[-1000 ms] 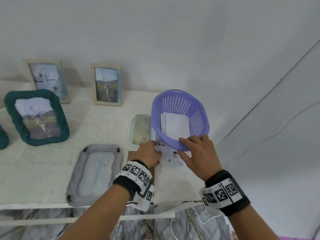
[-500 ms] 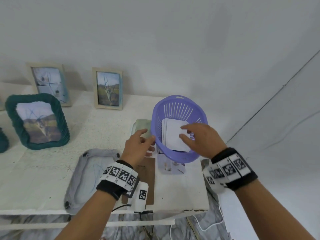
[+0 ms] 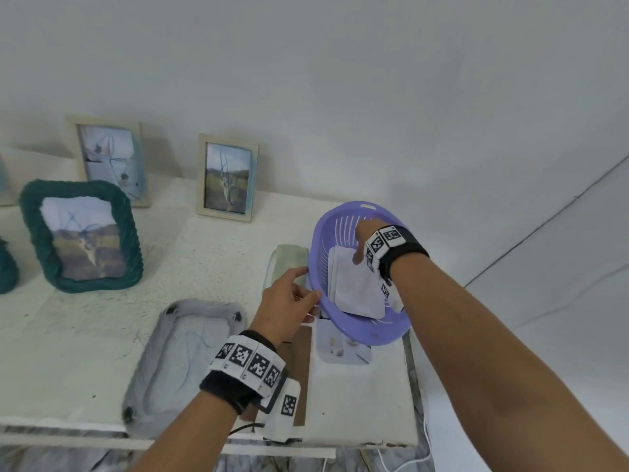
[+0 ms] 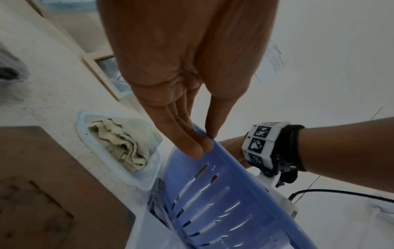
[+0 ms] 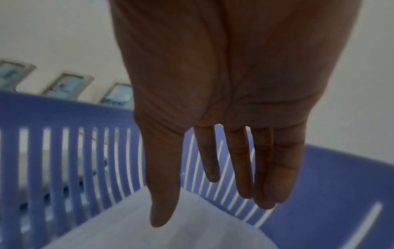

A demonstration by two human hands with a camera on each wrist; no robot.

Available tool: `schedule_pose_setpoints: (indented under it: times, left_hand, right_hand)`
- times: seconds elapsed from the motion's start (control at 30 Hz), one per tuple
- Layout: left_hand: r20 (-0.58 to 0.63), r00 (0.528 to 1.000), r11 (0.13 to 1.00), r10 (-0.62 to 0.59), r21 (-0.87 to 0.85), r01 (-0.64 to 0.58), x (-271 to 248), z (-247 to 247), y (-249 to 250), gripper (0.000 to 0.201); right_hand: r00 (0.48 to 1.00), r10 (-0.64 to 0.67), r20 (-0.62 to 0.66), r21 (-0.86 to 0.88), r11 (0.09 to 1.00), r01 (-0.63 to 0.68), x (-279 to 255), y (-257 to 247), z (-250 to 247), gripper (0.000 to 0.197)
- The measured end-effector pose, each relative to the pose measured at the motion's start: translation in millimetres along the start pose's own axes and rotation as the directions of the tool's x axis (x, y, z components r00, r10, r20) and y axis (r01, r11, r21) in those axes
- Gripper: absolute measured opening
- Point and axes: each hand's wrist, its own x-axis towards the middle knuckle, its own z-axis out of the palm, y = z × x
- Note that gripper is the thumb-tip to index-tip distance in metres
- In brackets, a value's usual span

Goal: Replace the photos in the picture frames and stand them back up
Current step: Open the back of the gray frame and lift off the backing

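Pinching purple basket (image 3: 366, 332) rim w/ left hand (image 4: 192, 94), right hand (image 5: 224, 104) fingers straight over white photos (image 3: 354, 287).

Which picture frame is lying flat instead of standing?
The grey fuzzy frame, flat on the table nearest the left hand; the green one and both beige ones stand upright.

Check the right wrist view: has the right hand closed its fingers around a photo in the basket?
No. The right hand hangs with fingers straight above the white photos in the purple basket, gripping nothing.
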Motion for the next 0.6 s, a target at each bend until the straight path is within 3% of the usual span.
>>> schedule_pose_setpoints:
  times: [0.13, 0.33, 0.43, 0.5, 0.6]
  left_hand:
    - [0.007, 1.000, 1.000, 0.012, 0.004, -0.012, 0.1, -1.6, -0.9, 0.048]
    - [0.021, 0.999, 1.000, 0.024, 0.002, -0.024, -0.4, -2.8, -0.3, 0.048]
    - [0.032, 0.999, 0.999, 0.031, 0.009, -0.032, -0.4, -3.6, 0.7, 0.049]
    - [0.037, 0.999, 0.999, 0.034, 0.018, -0.035, 0.0, -4.3, 1.2, 0.049]
    - [0.040, 0.998, 0.998, 0.044, 0.043, -0.046, 1.4, -5.6, 0.0, 0.050]
  right_hand:
    - [0.998, 0.017, 0.061, -0.067, 0.998, -0.013, 8.6, -6.6, 15.3, 0.040]
    - [0.999, 0.052, -0.004, -0.042, 0.998, -0.052, 15.2, -4.7, 25.7, 0.056]
    - [0.993, 0.117, -0.014, 0.005, 0.993, -0.117, 18.3, -1.4, 24.1, 0.080]
    - [0.986, 0.166, -0.028, 0.025, 0.986, -0.165, 19.0, -2.7, 19.9, 0.074]
    - [0.987, 0.131, -0.090, 0.069, 0.990, -0.125, 13.2, -2.2, 9.8, 0.049]
